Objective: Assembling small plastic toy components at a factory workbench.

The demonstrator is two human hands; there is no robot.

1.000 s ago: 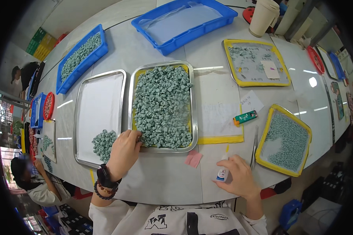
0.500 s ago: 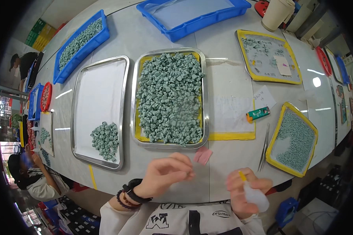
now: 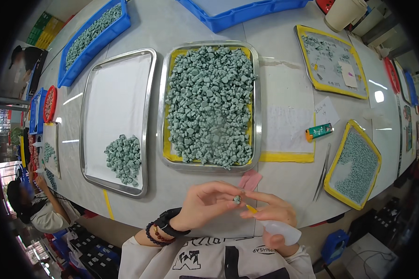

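Low in the middle, my left hand point(image 3: 208, 202) pinches a small grey-green stone piece point(image 3: 237, 199) between thumb and fingers. My right hand point(image 3: 278, 213) grips a white squeeze bottle point(image 3: 286, 232), its yellow nozzle pointing at that piece; whether the tip touches it I cannot tell. Just beyond my hands lies a folded pink cloth point(image 3: 251, 179), partly covered by my fingers. A metal tray point(image 3: 257, 139) heaped with similar pieces point(image 3: 209, 102) stands ahead. To its left, another metal tray point(image 3: 118, 88) on white lining bears a smaller pile point(image 3: 124, 158) near its front.
On the right are tweezers point(image 3: 322, 172), a green lighter point(image 3: 319, 132), a yellow-edged tray of finer pieces point(image 3: 356, 162) and another yellow-edged tray point(image 3: 330, 49). Blue bins point(image 3: 246, 18) sit at the far side. A co-worker point(image 3: 51, 207) works at far left.
My right hand has moved left with the bottle, bringing its nozzle close to the piece in my left hand. The view has shifted slightly, and the piece now shows plainly.
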